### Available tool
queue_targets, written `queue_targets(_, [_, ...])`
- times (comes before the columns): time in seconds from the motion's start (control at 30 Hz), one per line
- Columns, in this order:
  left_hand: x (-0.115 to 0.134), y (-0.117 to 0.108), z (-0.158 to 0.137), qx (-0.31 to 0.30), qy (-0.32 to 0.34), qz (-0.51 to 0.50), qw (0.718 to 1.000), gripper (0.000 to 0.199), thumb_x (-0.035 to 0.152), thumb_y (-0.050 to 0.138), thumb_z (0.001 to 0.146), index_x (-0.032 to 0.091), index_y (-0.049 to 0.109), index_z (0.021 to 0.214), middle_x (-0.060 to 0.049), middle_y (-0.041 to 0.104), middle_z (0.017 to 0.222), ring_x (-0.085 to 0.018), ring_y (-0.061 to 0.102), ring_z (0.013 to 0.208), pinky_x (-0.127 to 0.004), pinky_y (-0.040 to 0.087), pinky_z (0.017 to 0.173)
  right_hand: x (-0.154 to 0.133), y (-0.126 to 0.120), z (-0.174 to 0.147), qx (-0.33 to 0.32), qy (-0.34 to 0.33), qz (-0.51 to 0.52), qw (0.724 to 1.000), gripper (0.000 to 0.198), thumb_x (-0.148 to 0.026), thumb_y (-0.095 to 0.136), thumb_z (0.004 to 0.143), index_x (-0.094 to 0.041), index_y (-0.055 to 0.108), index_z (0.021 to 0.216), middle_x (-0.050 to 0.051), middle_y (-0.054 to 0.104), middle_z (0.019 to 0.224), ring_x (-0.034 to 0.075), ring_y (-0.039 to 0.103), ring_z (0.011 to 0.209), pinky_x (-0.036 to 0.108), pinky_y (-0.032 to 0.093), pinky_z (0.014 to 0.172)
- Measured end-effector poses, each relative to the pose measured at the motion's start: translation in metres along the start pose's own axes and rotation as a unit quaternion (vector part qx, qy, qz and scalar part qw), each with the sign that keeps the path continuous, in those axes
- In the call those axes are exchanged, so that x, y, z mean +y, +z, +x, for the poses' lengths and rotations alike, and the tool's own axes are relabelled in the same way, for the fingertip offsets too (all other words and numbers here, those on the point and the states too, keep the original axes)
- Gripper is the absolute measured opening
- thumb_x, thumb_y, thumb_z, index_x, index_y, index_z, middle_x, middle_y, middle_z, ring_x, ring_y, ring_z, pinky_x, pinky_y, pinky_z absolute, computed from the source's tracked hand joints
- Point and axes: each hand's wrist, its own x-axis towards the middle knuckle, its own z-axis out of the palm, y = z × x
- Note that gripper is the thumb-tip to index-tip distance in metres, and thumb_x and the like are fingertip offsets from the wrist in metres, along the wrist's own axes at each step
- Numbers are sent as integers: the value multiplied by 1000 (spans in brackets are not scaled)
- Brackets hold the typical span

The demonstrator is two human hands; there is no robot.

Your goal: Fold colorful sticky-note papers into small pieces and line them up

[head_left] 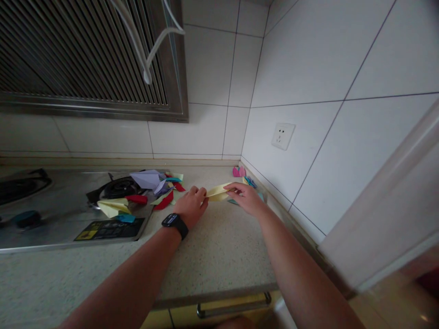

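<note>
We are holding both arms out over the worktop (219,251), the forearms slanting inward from the lower edge so that the hands are nearly meeting. Our left hand (191,204) is lying low with its back turned up, the knuckles bending and the fingers curling in; its grip is pinching the left end of a strip of yellow paper (218,193) between thumb and forefinger. A black watch (175,224) is circling that wrist. Our right hand (246,198) is angling in from the other side, and its grip is pinching the right end of the strip between thumb and fingertips. The strip is stretching between the two hands, either on the worktop or just above it; we are failing to tell which.

Our own fingers are hiding both ends of the strip. Around the right hand, a teal piece of paper (233,201) is showing only in part. Farther back, pink paper (239,172) and blue paper (250,182) are sitting near the wall, looking too small to make out. On the cooktop (65,228), lilac paper (147,179), red paper (137,199) and a pale yellow folded piece (115,207) are crowding together, partly covering one another. The range hood (103,107) is running out past the top and left edges.
</note>
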Motion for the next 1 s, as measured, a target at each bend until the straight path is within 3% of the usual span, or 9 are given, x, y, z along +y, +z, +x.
queue_targets(0.1, [-2, 4, 0, 10, -9, -76, 997, 20, 37, 46, 91, 23, 50, 104, -5, 57, 100, -19, 58, 85, -29, 42, 68, -2, -2, 0, 12, 3, -18, 1000, 20, -30, 58, 83, -23, 70, 97, 3, 70, 93, 14, 60, 73, 26, 47, 68])
queue_targets(0.17, [-3, 7, 1, -2, -20, -178, 984, 27, 40, 48, 90, 22, 49, 111, -5, 59, 99, -19, 58, 85, -28, 44, 68, 0, -2, 0, 12, 9, -9, 1000, 19, -30, 57, 83, -24, 70, 95, 2, 70, 92, 14, 61, 74, 27, 47, 70])
queue_targets(0.27, [-6, 11, 5, -11, -30, -360, 932, 35, 44, 41, 93, 20, 46, 118, -5, 60, 97, -16, 58, 86, -27, 47, 70, 7, -1, 0, 4, 15, 30, 999, 20, -25, 55, 82, -24, 70, 96, 1, 70, 90, 14, 62, 78, 27, 48, 75])
queue_targets(0.37, [-11, 17, 9, -6, -60, -449, 892, 36, 42, 45, 91, 18, 47, 118, -4, 58, 91, -14, 57, 79, -23, 47, 63, 11, -1, 1, 7, 23, 45, 999, 23, -22, 54, 81, -24, 69, 98, 1, 69, 89, 15, 62, 80, 28, 48, 76])
queue_targets(0.5, [-18, 25, 13, -31, -92, -469, 878, 37, 37, 57, 82, 19, 51, 113, -4, 55, 93, -10, 54, 66, -17, 44, 47, 12, -1, 1, 1, 33, 51, 998, 25, -26, 55, 82, -24, 67, 103, 1, 68, 92, 14, 61, 78, 27, 49, 74])
queue_targets(0.63, [-17, 25, 12, -13, -104, -454, 885, 27, 32, 54, 84, 19, 53, 108, -3, 54, 95, -8, 54, 61, -16, 42, 42, 3, -1, -1, -10, 22, 30, 999, 29, -33, 57, 83, -25, 64, 109, 0, 66, 86, 14, 59, 72, 25, 47, 68])
queue_targets(0.73, [-14, 22, 11, -9, -101, -445, 890, 26, 31, 54, 85, 19, 52, 108, -3, 54, 97, -7, 54, 58, -15, 41, 40, -2, -3, -1, 0, 2, 6, 1000, 23, -35, 57, 83, -24, 66, 102, 2, 67, 87, 14, 59, 75, 26, 46, 70])
queue_targets(0.9, [-14, 20, 11, -4, -131, -481, 867, 39, 40, 45, 91, 22, 39, 124, -7, 54, 107, -10, 61, 66, -17, 45, 45, 10, -23, 2, 72, 20, -40, 996, 21, -36, 54, 84, -22, 67, 94, 2, 68, 87, 16, 60, 75, 27, 46, 69])
queue_targets(1.0, [-16, 20, 10, 11, -123, -418, 900, 37, 37, 42, 92, 21, 39, 125, -8, 55, 108, -12, 62, 73, -20, 47, 52, 28, -43, 0, 109, 51, -104, 987, 19, -32, 53, 84, -21, 65, 94, 4, 69, 89, 17, 61, 78, 28, 45, 70])
